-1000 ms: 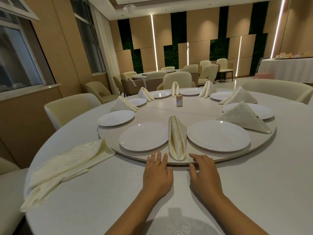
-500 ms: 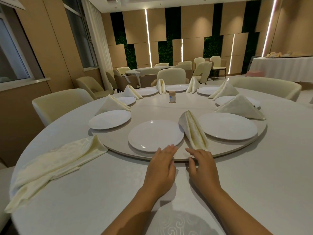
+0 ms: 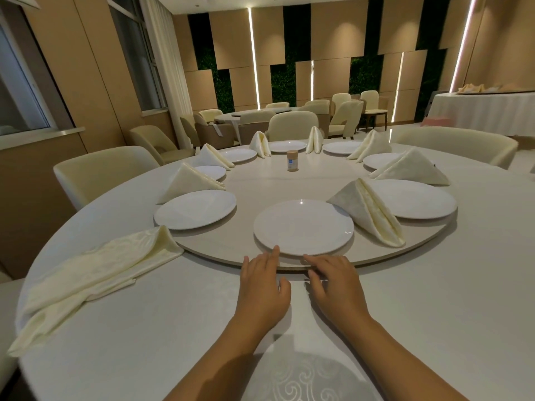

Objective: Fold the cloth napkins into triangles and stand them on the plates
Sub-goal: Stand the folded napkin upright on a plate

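Both hands are lying flat and open at the near edge of the turntable point(image 3: 231, 241), holding nothing; the left hand point(image 3: 265, 280) is resting palm down on the table point(image 3: 434, 314) with its fingertips point(image 3: 275, 250) reaching over the turntable's rim, just at the edge of the near plate point(image 3: 304, 227); the right hand point(image 3: 333, 280) is lying beside it, fingers spread and pointing left along the rim, apart from the left hand by a small gap.

The near plate is sitting bare on the turntable straight ahead of the hands; a folded napkin point(image 3: 373, 215) is standing as a triangle just right of it, leaning against the left edge of the right plate point(image 3: 417, 198) rather than on the near plate; a second triangle point(image 3: 411, 169) is standing behind the right plate.

To the left, another bare plate point(image 3: 195, 208) is sitting on the turntable, with a triangle napkin point(image 3: 188, 182) standing behind it; more plates and folded napkins are ringing the far side of the turntable, each napkin beside a plate; whether any is resting fully on its plate is hard to tell from here.

A loose pile point(image 3: 95, 273) of unfolded napkins is lying on the table at the left, off the turntable, its upper end touching the rim; a small jar point(image 3: 292, 160) is standing near the turntable's middle; cream chairs point(image 3: 98, 172) are standing around the table.
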The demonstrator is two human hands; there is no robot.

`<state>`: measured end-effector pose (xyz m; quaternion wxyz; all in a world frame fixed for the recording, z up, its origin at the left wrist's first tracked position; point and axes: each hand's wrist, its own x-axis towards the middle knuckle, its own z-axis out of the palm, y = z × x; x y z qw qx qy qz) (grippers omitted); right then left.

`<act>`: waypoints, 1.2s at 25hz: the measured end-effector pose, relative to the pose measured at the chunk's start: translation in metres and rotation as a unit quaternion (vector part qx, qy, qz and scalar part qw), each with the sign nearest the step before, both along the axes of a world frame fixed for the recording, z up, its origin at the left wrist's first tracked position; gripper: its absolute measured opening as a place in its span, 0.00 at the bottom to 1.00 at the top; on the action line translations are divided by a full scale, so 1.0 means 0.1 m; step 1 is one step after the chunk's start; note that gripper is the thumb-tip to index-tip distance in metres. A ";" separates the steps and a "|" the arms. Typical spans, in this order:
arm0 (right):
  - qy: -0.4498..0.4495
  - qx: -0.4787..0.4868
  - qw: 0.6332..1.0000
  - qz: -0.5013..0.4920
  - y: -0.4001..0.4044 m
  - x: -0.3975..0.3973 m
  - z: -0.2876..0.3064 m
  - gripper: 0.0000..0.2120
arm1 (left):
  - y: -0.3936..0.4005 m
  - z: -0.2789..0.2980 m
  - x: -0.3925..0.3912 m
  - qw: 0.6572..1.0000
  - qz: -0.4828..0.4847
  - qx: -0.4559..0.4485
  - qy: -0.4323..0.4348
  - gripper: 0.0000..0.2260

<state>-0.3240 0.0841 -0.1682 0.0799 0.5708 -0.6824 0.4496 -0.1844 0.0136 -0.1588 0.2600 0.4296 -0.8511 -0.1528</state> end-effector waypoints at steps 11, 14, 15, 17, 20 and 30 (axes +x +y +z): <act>0.047 0.172 0.983 0.039 0.02 0.05 0.05 0.22 | -0.21 0.00 0.15 0.995 -0.016 -0.019 -0.099 0.22; 0.087 0.213 0.973 0.022 0.02 0.02 0.05 0.23 | -0.19 0.01 0.12 0.995 -0.037 -0.008 -0.096 0.21; 0.084 0.215 0.973 0.015 0.02 -0.01 0.04 0.23 | -0.17 0.01 0.10 0.994 -0.048 -0.002 -0.098 0.21; 0.059 0.207 0.977 0.001 0.03 -0.07 0.04 0.22 | -0.13 0.00 0.05 0.993 -0.066 0.000 -0.102 0.21; 0.035 0.204 0.978 -0.014 0.04 -0.13 0.05 0.22 | -0.10 -0.01 -0.02 0.991 -0.079 -0.004 -0.108 0.21; -0.013 0.116 0.992 0.051 0.09 0.17 0.12 0.19 | -0.24 0.27 0.33 0.998 0.008 -0.011 0.059 0.15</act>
